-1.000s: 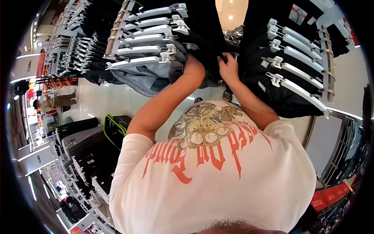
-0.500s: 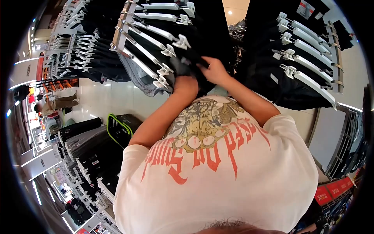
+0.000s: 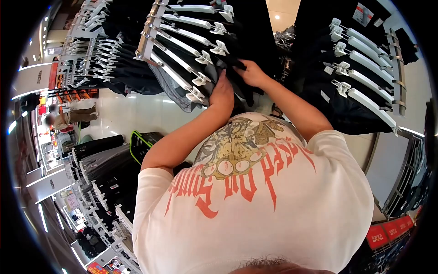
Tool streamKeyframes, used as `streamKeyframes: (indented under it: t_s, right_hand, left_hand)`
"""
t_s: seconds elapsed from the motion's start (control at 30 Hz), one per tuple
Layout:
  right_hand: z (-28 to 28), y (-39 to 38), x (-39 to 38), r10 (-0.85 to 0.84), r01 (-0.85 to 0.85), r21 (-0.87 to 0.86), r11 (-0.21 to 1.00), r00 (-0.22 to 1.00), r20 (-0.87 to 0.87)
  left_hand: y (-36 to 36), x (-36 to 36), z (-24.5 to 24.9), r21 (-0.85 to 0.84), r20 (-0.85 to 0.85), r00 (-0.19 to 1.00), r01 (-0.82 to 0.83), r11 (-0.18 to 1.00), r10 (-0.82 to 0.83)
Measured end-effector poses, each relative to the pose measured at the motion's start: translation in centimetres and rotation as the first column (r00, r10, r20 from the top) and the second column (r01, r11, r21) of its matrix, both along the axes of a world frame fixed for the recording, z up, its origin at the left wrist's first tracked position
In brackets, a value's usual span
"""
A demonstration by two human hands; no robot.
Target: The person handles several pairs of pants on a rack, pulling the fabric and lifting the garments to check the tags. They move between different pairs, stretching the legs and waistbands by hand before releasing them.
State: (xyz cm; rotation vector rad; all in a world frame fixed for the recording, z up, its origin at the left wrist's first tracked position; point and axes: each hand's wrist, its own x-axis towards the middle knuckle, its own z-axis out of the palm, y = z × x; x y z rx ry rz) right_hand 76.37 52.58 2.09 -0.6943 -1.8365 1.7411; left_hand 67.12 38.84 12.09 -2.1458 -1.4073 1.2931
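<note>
Two bare arms reach forward from my white T-shirt (image 3: 255,219), which has red lettering and a printed picture on the chest. My left hand (image 3: 222,95) lies against dark grey cloth (image 3: 211,72), its fingers pointing away from me; they are partly hidden, so I cannot tell whether they pinch it. Just beside it, my right hand (image 3: 252,74) pinches the edge of a black garment (image 3: 242,92) between thumb and fingers. Both pieces are at the near end of a metal rail (image 3: 150,36), next to white clip hangers (image 3: 172,74) that fan out, with light grey cloth (image 3: 175,93) below the nearest one. To the right, a second rail (image 3: 397,68) carries black clothes (image 3: 328,107) on white hangers. Well to the left, a green-rimmed black basket (image 3: 145,142) stands near more racked clothes. Farther off, a person in brown trousers (image 3: 82,115) is on the pale, shiny floor (image 3: 119,114).
</note>
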Motion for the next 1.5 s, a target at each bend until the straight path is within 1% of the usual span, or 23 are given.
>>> streamKeyframes:
  t_s: [0.03, 0.1, 0.13, 0.17, 0.23, 0.33, 0.43, 0.47, 0.57, 0.67, 0.7, 0.77, 0.8, 0.83, 0.9, 1.0, 1.1, 1.13, 1.23, 1.27, 1.37, 1.4, 1.5]
  right_hand:
    - [-1.4, 1.0, -0.2, -0.080, 0.079, 0.034, 0.996, 0.997, 0.006]
    - [-1.4, 2.5, -0.1, -0.304, 0.310, 0.125, 0.943, 0.951, -0.061]
    - [-0.6, 3.3, 0.4, -0.324, 0.328, 0.075, 0.942, 0.944, -0.065]
    - [-0.1, 3.7, 0.3, -0.352, 0.352, -0.025, 0.936, 0.927, -0.125]
    - [1.3, 4.0, 0.7, -0.430, 0.433, 0.011, 0.901, 0.898, -0.090]
    - [0.4, 4.6, 0.4, -0.393, 0.395, 0.006, 0.918, 0.915, -0.090]
    - [-1.4, 4.4, 0.0, -0.329, 0.329, 0.049, 0.943, 0.944, 0.007]
    - [-1.4, 4.5, -0.1, -0.298, 0.295, 0.074, 0.953, 0.954, 0.038]
    - [-0.9, 4.4, -0.6, -0.206, 0.186, 0.140, 0.972, 0.968, 0.142]
    - [-0.3, 4.2, -1.8, -0.299, 0.280, 0.114, 0.953, 0.932, 0.207]
    - [-0.7, 3.9, -1.8, -0.233, 0.206, 0.152, 0.967, 0.954, 0.190]
    - [-1.5, 2.7, -1.4, -0.100, 0.061, 0.228, 0.972, 0.981, 0.166]
    - [-1.7, 2.0, -0.6, -0.032, 0.003, 0.288, 0.958, 0.995, 0.094]
    - [-1.4, 1.5, 0.1, 0.047, -0.074, 0.253, 0.965, 0.993, 0.108]
    - [-1.8, 0.3, 1.1, 0.024, -0.067, 0.239, 0.969, 0.984, 0.178]
    - [-2.4, -0.9, 2.7, 0.017, -0.063, 0.175, 0.982, 0.967, 0.253]
    - [-4.4, -1.5, 4.0, -0.109, 0.031, 0.322, 0.946, 0.968, 0.227]
    - [-2.6, -1.4, 4.8, -0.059, -0.059, 0.288, 0.956, 0.921, 0.385]
    - [-4.5, -1.3, 5.8, -0.104, -0.028, 0.372, 0.928, 0.939, 0.329]
    - [-5.4, -1.2, 6.3, -0.063, -0.099, 0.398, 0.912, 0.925, 0.374]
    - [-9.0, -2.7, 7.9, -0.213, 0.038, 0.556, 0.831, 0.943, 0.254]
    - [-10.4, -2.6, 8.4, -0.141, -0.039, 0.501, 0.864, 0.938, 0.316]
    - [-15.5, -3.4, 9.5, -0.118, -0.149, 0.447, 0.882, 0.850, 0.514]
  left_hand:
    - [0.7, 0.3, -0.1, -0.062, -0.034, 0.998, -0.062, 0.996, 0.060]
    - [1.7, 0.7, -0.6, -0.067, -0.039, 0.987, -0.156, 0.986, 0.153]
    - [2.0, 0.8, -0.8, -0.071, -0.041, 0.979, -0.204, 0.976, 0.202]
    - [2.2, 0.7, -0.9, -0.064, -0.071, 0.975, -0.215, 0.974, 0.211]
    - [2.3, 0.6, -1.2, -0.054, -0.130, 0.965, -0.239, 0.970, 0.230]
    - [2.5, -0.1, -1.1, -0.124, -0.105, 0.983, -0.165, 0.978, 0.153]
    - [2.7, 1.1, 1.0, -0.236, 0.030, 0.960, -0.264, 0.935, 0.279]
    - [2.3, 2.0, 2.5, -0.207, 0.056, 0.970, -0.219, 0.953, 0.235]
    - [1.9, 3.4, 3.8, -0.156, 0.227, 0.925, -0.273, 0.949, 0.304]
    - [2.1, 3.8, 4.5, -0.102, 0.351, 0.890, -0.272, 0.957, 0.291]
    - [2.2, 3.7, 4.6, -0.082, 0.392, 0.879, -0.262, 0.962, 0.273]
    - [2.6, 3.4, 4.5, -0.098, 0.394, 0.879, -0.250, 0.963, 0.268]
    - [2.8, 3.3, 4.5, -0.105, 0.397, 0.879, -0.243, 0.964, 0.265]
    - [2.8, 3.1, 4.3, -0.087, 0.406, 0.873, -0.258, 0.962, 0.271]
    - [2.7, 2.8, 3.8, -0.055, 0.425, 0.859, -0.290, 0.956, 0.285]
    - [2.6, 2.6, 3.6, 0.008, 0.546, 0.783, -0.361, 0.933, 0.298]
    - [2.7, 3.1, 4.1, 0.082, 0.587, 0.766, -0.378, 0.922, 0.262]
    - [2.9, 3.2, 4.3, 0.103, 0.597, 0.764, -0.376, 0.921, 0.245]
    - [3.6, 3.1, 4.3, 0.145, 0.611, 0.757, -0.394, 0.908, 0.231]
    - [3.8, 2.9, 3.8, 0.147, 0.606, 0.755, -0.416, 0.897, 0.250]
    - [4.0, 2.6, 3.0, 0.164, 0.596, 0.749, -0.465, 0.870, 0.288]
    - [4.0, 2.4, 2.6, 0.164, 0.586, 0.754, -0.470, 0.867, 0.298]
    - [3.6, 2.0, 2.1, 0.172, 0.611, 0.738, -0.478, 0.861, 0.287]
